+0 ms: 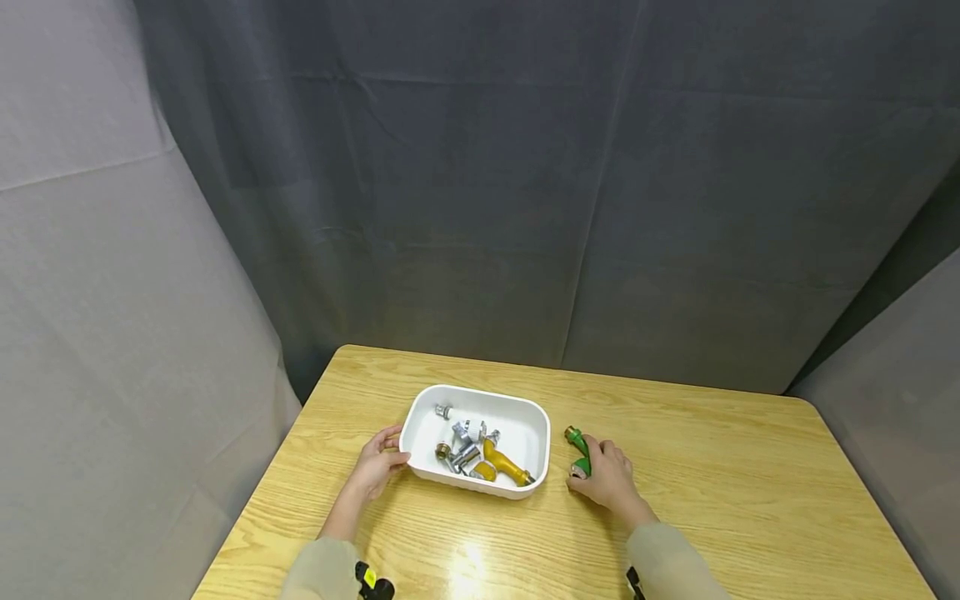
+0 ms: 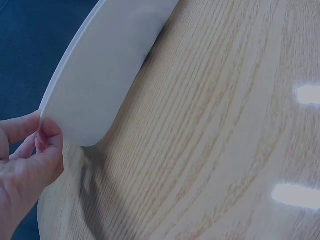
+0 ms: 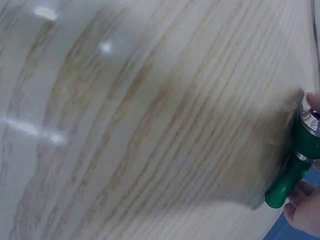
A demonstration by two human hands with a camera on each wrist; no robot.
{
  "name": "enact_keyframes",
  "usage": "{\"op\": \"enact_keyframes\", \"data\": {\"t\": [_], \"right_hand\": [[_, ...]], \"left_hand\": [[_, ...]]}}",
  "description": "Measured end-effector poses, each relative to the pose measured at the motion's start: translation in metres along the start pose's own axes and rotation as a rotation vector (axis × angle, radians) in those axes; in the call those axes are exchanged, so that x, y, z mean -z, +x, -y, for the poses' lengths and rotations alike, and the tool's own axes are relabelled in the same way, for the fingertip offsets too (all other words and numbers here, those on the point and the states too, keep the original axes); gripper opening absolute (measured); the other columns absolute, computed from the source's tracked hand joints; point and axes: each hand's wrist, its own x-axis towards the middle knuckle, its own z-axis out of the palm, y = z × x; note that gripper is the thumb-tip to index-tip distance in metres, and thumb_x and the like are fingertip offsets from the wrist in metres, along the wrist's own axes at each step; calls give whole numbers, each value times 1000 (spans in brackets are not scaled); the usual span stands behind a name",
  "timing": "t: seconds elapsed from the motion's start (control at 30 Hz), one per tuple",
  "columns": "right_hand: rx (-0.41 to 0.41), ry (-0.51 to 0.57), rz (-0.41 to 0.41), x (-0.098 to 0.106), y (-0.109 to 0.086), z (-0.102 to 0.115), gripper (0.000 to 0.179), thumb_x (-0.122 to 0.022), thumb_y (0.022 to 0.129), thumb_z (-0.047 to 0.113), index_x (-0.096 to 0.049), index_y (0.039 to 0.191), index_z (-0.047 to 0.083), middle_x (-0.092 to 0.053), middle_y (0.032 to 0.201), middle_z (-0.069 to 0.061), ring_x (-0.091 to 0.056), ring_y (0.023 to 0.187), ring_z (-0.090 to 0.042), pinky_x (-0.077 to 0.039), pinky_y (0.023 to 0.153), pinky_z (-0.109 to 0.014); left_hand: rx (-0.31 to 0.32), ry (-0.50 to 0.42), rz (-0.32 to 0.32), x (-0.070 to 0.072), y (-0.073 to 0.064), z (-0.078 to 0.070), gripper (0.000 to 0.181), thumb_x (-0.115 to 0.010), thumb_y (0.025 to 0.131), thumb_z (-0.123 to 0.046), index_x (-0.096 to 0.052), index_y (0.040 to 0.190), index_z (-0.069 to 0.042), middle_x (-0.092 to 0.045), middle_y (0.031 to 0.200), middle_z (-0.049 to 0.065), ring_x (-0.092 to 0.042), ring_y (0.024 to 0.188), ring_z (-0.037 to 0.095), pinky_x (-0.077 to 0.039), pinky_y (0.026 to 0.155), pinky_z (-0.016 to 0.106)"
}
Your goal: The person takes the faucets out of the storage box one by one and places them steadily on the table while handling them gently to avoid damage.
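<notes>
My left hand [image 1: 377, 464] holds the near-left corner of a white plastic tub [image 1: 536, 417]. In the left wrist view, its thumb and fingers pinch the tub's rim [image 2: 65, 65]. To the right of the tub, my right hand [image 1: 609, 479] grips a green fitting [image 1: 577, 442] with a brass-coloured end, low over the table. The right wrist view shows its green body [image 3: 287, 182] with silver bands, fingers at both sides and part of the hand cut off. Inside the tub lie a yellow curved fitting [image 1: 506, 462], a brass-ended piece [image 1: 443, 451] and several chrome fittings [image 1: 466, 454].
A light wooden table [image 1: 750, 483] carries everything, its far edge running just behind the tub. Dark grey cloth [image 1: 480, 208] hangs beyond that edge. Pale cloth panels [image 1: 97, 333] stand at the left and right sides.
</notes>
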Motion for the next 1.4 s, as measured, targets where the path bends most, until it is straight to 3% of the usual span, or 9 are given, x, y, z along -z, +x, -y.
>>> {"op": "enact_keyframes", "data": {"t": [0.37, 0.73, 1.1, 1.4], "right_hand": [[118, 15, -173, 18, 12, 26, 76, -66, 78, 38, -32, 139, 8, -42, 127, -29, -43, 113, -45, -33, 90, -63], [241, 46, -228, 17, 15, 71, 72, -68, 76, 39, -40, 134, 9, -45, 124, -21, -46, 111, -38, -36, 92, -57], [362, 17, -119, 6, 15, 109, 74, -68, 74, 42, -40, 136, 13, -44, 126, -16, -47, 109, -36, -41, 87, -53], [344, -16, -11, -8, 16, 122, 81, -70, 72, 43, -35, 137, 9, -42, 124, -20, -47, 106, -40, -43, 85, -51]], "left_hand": [[4, -16, -5, 0, 1, 1, 55, -55, 81, 13, -39, 132, 2, -42, 104, 16, -51, 80, 16, -49, 70, 24], [5, -31, -8, -1, 1, 0, 58, -55, 79, 14, -38, 133, 2, -41, 105, 17, -50, 79, 16, -49, 70, 25], [3, -32, -4, 2, 1, 1, 57, -55, 79, 14, -39, 133, 2, -41, 107, 19, -51, 79, 16, -48, 72, 26], [3, -25, -10, 2, 0, 0, 58, -55, 79, 14, -38, 133, 2, -41, 108, 20, -51, 79, 16, -49, 72, 27]]}}
